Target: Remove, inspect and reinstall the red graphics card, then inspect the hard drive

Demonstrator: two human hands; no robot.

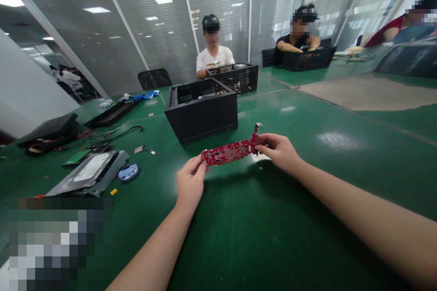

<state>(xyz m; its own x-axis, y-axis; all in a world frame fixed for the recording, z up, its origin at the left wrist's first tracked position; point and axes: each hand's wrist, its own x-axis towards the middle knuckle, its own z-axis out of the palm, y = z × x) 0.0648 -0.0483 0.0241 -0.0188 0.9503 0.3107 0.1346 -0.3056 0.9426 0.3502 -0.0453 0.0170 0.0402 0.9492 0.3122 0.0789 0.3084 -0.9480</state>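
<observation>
A long red graphics card is held up above the green table, its chip-covered face toward me. My left hand pinches its left end between thumb and fingers. At the other end my right hand grips the card beside its metal bracket, which sticks up past the fingers. Just beyond the card stands a black computer case, open at the top. Some fingertips are hidden behind the card.
On the left lie a hard drive in a metal bay, a round blue object, a small yellow piece and dark cables. Across the green table, several people work at other black cases.
</observation>
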